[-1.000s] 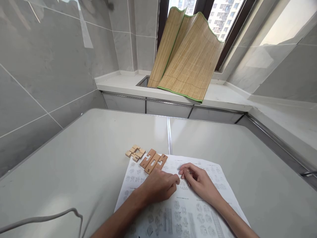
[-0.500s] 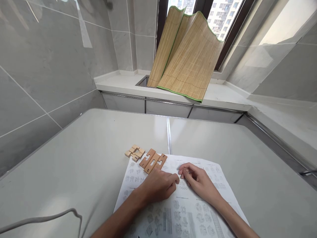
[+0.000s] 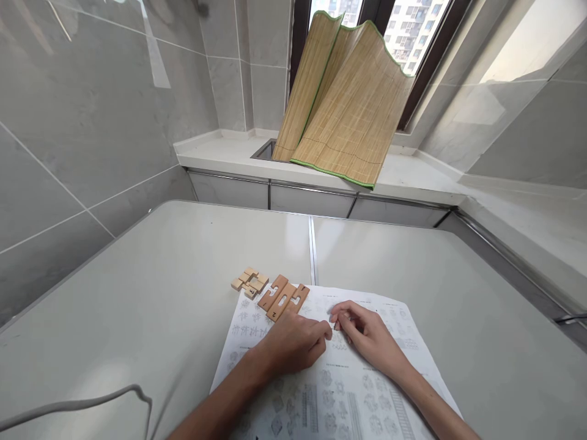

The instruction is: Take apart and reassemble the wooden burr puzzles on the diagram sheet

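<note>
A printed sheet (image 3: 339, 391) with small diagrams lies on the white table. My left hand (image 3: 298, 342) rests on it with fingers curled, just below the brown wooden pieces (image 3: 282, 299), which are flat, slotted and marked with numbers. Beside those, further left, sit light wooden pieces (image 3: 251, 282) joined in a ring, one marked 3. My right hand (image 3: 360, 330) lies on the sheet to the right, its fingers bent and drawn together. The fingertips of both hands are close to each other; anything between them is too small to make out.
A grey cable (image 3: 82, 403) curves over the table (image 3: 114, 305) at the lower left. Behind the table, a folded bamboo mat (image 3: 353, 110) with green edging leans on a white ledge (image 3: 220, 153) by the window.
</note>
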A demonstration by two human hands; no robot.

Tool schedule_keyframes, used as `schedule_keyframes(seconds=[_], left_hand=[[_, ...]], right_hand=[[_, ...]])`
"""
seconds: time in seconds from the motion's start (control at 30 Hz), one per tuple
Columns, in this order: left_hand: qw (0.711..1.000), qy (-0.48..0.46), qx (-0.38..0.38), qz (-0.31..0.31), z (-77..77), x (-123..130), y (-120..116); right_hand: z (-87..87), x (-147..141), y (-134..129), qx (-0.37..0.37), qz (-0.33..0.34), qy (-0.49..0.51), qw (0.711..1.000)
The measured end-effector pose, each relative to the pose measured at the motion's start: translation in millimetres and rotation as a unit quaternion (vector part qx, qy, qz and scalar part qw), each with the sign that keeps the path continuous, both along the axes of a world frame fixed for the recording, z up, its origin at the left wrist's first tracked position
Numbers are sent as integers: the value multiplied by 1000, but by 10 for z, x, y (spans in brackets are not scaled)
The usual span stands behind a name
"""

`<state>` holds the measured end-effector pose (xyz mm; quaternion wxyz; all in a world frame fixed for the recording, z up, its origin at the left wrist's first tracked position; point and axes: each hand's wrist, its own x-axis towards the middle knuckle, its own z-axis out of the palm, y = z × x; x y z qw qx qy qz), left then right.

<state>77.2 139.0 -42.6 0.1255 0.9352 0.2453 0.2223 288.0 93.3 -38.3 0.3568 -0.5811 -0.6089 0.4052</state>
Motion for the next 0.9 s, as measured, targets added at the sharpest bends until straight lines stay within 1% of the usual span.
schedule_keyframes(seconds=[0.17, 0.43, 0.63, 0.77, 0.9], left_hand=[[1000, 9, -6, 1, 17, 0, -3], [1000, 15, -12, -2, -9, 3, 4], [1000, 13, -7, 3, -34, 3, -3], [1000, 5, 3, 2, -49, 2, 2], [1000, -19, 1, -2, -31, 0, -1]], right_hand=[[-16, 6, 5, 3, -2, 3, 1000], [-5, -7, 12, 0, -3, 3, 1000], [2, -8, 5, 18, -3, -1, 1000], [8, -14, 7, 18, -5, -4, 1000], [7, -16, 9, 5, -7, 1, 1000]])
